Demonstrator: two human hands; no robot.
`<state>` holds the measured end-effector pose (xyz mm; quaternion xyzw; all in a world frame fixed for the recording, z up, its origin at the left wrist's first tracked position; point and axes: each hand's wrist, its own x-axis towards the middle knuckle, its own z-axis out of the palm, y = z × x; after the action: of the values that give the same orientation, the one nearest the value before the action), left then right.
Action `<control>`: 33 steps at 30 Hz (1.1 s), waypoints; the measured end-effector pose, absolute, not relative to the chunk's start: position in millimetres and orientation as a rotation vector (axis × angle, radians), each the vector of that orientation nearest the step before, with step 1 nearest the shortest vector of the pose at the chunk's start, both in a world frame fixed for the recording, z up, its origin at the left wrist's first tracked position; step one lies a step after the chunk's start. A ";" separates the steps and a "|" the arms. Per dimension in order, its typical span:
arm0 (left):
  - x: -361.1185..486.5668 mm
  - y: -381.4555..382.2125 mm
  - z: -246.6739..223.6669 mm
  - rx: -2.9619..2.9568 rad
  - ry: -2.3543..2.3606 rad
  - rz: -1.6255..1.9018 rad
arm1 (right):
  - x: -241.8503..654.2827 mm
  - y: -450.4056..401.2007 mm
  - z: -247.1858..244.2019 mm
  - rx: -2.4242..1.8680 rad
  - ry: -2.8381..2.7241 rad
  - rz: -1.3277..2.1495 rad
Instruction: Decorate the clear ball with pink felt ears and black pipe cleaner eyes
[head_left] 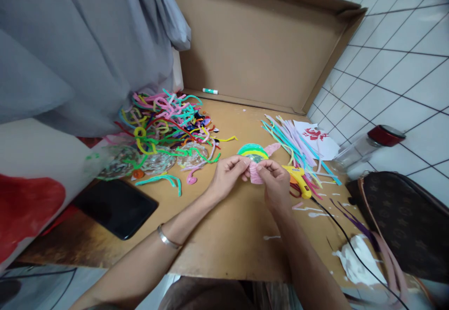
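My left hand (229, 174) pinches the left edge of a small pink ribbed piece (257, 174), which looks made of pipe cleaners. The fingers of my right hand (275, 179) close on its right edge. Just beyond the fingertips is a round piece with green and yellow bands (253, 150); another pink strip (272, 149) sticks out to its right. Whether the pink piece is joined to the round one is hidden by my fingers. A yellow glue gun (298, 179) lies right beside my right hand, its black cable running to the lower right.
Tangled pipe cleaners (164, 118) and round coiled pieces (157, 160) fill the left, near a black tablet (117, 207). Straight pipe cleaners (298, 141), a red-lidded bottle (368, 146), crumpled tissue (361, 259) and a brown bag (403, 221) are right. A cardboard panel (259, 43) stands behind.
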<state>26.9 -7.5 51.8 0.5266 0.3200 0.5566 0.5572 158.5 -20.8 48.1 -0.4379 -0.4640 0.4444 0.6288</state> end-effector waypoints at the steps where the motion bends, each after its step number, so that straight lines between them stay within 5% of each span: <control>1: 26.8 -7.6 51.9 1.244 0.768 1.312 | 158.6 -20.9 48.7 -1.018 -1.069 1.008; 33: 26.6 -8.2 53.6 1.283 0.839 1.341 | 155.7 -21.6 53.6 -1.053 -1.012 1.084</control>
<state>26.6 -8.2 53.6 0.5362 0.3505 0.5605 0.5248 155.7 -21.6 53.6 -0.4568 -0.4392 0.4702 0.6143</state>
